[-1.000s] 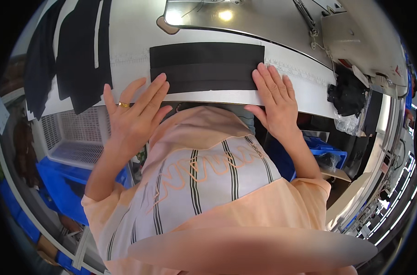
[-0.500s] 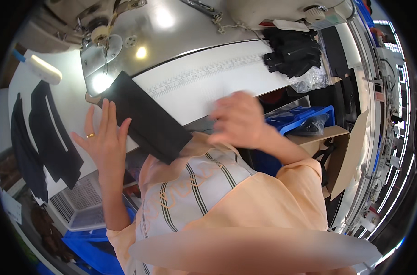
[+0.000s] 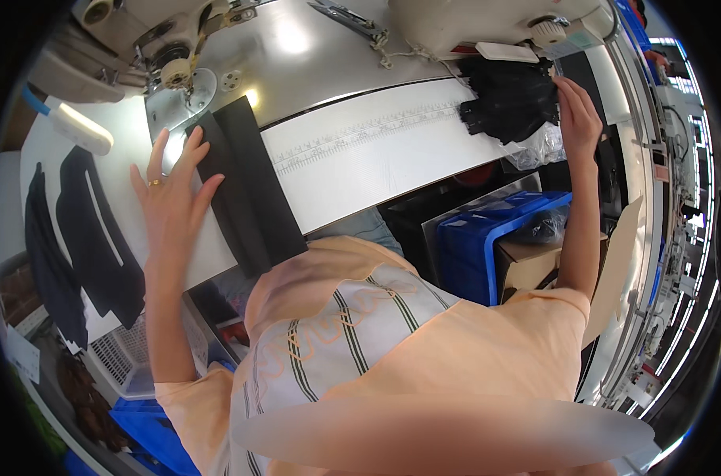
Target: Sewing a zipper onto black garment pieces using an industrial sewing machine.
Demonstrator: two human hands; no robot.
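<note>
A black fabric panel point(image 3: 253, 182) lies slantwise over the white table edge, its far end close to the sewing machine's needle area point(image 3: 187, 83). My left hand point(image 3: 174, 186) rests at the panel's left side, fingers spread, with a ring on one finger. At the far right, my right hand point(image 3: 580, 119) reaches to a pile of small black fabric pieces point(image 3: 507, 99). Its fingers are bent closed on the pile's right edge; the thumb is mostly hidden.
Two cut black pieces point(image 3: 99, 238) lie on the white surface at left, beneath a lit lamp point(image 3: 79, 127). A printed ruler scale point(image 3: 368, 131) runs along the table. Below right stand a blue bin point(image 3: 464, 246) and a cardboard box point(image 3: 527, 266); a white basket point(image 3: 122, 357) sits lower left.
My right hand has gone from above the table's front edge out to the black pile at far right. The panel has turned steeper, with my left hand still beside it.
</note>
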